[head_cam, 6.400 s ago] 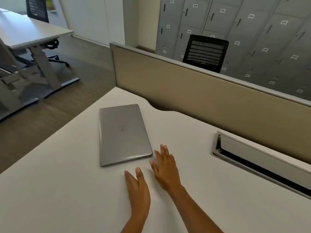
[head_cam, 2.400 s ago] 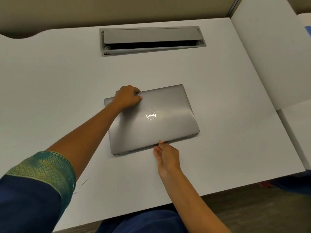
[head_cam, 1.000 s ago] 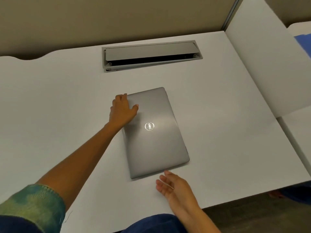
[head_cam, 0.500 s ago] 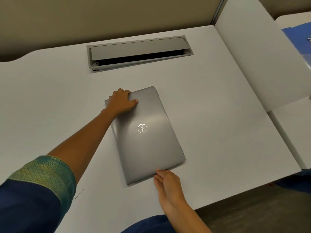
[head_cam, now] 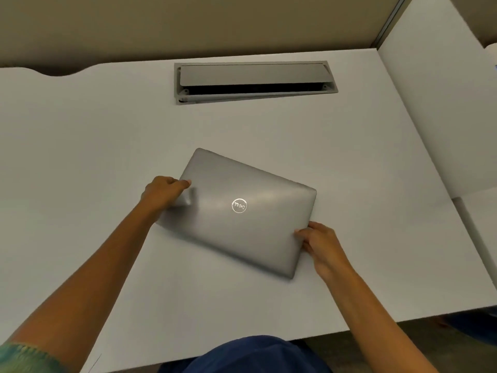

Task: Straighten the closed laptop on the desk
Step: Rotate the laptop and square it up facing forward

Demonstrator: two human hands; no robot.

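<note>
Closed Dell laptop lies skewed on white desk. L hand grips its left edge; R hand grips its right edge.

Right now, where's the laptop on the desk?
The closed laptop lies skewed at the desk's centre, below the cable tray, between the left hand and right hand.

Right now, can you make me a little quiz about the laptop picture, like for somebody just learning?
1. True or false: the laptop lies square with the cable tray.
2. Which hand holds the laptop's short edge nearest the desk front: A left hand, B right hand?
3. Fill in: the laptop's lid is ____.

Key: 1 false, it sits slanted. 2 B. 3 closed.
</note>
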